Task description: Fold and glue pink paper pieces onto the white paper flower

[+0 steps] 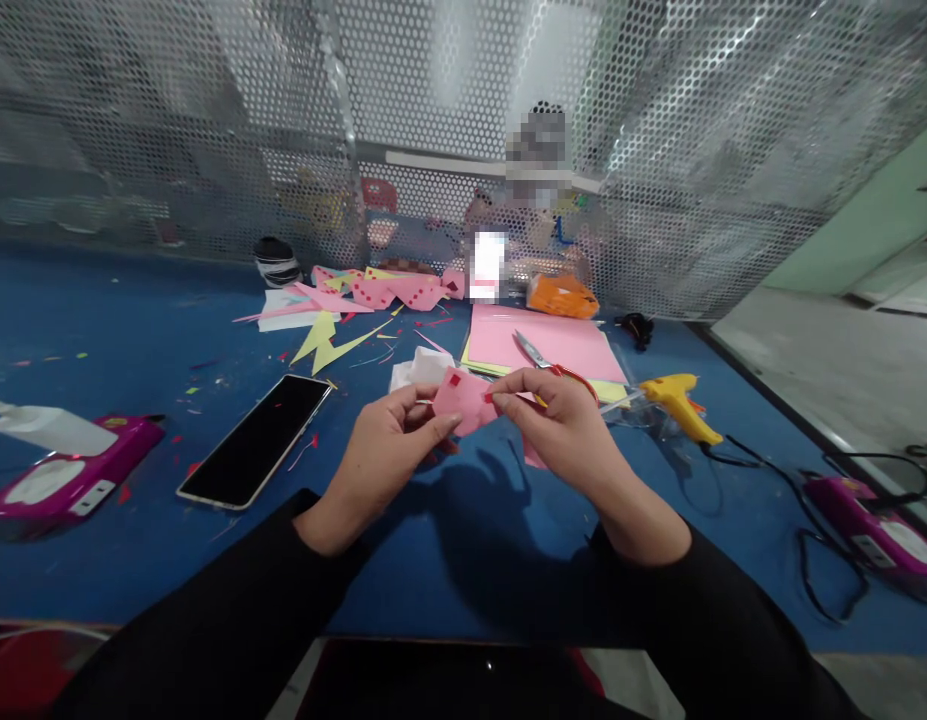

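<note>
A small pink paper piece [467, 400] with a dark red square near its upper left corner is held up over the blue table. My left hand [394, 445] pinches its left side between thumb and fingers. At its right edge, my right hand [557, 425] has thumb and forefinger closed on a small red bit. Behind my right hand lie red-handled scissors [534, 350], resting on a stack of pink and yellow paper [583, 340]. Crumpled white paper [429, 366] sits just beyond my left hand.
A black phone [257, 440] and a magenta power strip [95, 465] lie left. Decorated pink strips [395, 290], yellow scraps [332, 345] and an orange packet [563, 296] are farther back. To the right are a yellow glue gun [680, 402], cables and another power strip [875, 530]. Perforated metal mesh [433, 110] stands behind.
</note>
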### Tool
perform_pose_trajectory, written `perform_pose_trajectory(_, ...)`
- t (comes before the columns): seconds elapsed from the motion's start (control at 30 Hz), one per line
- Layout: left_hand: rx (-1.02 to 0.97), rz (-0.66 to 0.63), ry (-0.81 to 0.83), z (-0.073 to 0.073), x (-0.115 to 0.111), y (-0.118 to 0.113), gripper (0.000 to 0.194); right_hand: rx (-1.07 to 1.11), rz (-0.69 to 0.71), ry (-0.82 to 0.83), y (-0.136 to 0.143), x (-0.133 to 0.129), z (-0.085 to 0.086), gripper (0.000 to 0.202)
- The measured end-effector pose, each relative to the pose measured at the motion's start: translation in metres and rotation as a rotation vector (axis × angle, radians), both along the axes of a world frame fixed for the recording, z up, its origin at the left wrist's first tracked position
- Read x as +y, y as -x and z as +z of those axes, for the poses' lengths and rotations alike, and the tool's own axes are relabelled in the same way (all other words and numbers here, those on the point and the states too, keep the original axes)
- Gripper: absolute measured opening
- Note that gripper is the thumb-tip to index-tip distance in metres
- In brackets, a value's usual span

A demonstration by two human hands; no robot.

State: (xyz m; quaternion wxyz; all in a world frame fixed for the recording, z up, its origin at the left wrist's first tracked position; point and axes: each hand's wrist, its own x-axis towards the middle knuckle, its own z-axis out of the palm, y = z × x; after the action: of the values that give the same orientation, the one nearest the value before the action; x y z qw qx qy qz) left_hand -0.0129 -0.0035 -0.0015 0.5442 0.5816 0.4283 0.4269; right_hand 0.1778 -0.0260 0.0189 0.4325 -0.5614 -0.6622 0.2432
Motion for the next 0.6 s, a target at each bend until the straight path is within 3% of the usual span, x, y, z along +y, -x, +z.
perform_pose_trajectory(0.13, -0.070, 0.123, -0.125, -0.002, -0.002, 0.000, 0.033, 0.044, -0.047, -0.006, -0.001, 0.000, 0.000, 0.018)
perform_pose_trajectory(0.3, -0.018, 0.031, -0.084, 0.004, -0.008, 0.000, 0.021, 0.036, -0.068, -0.025, 0.001, -0.001, -0.002, 0.018)
perform_pose_trajectory(0.6, 0.031, 0.017, -0.082, 0.004, -0.009, 0.000, 0.015, 0.045, -0.109, -0.070, 0.005, -0.002, -0.004, 0.016)
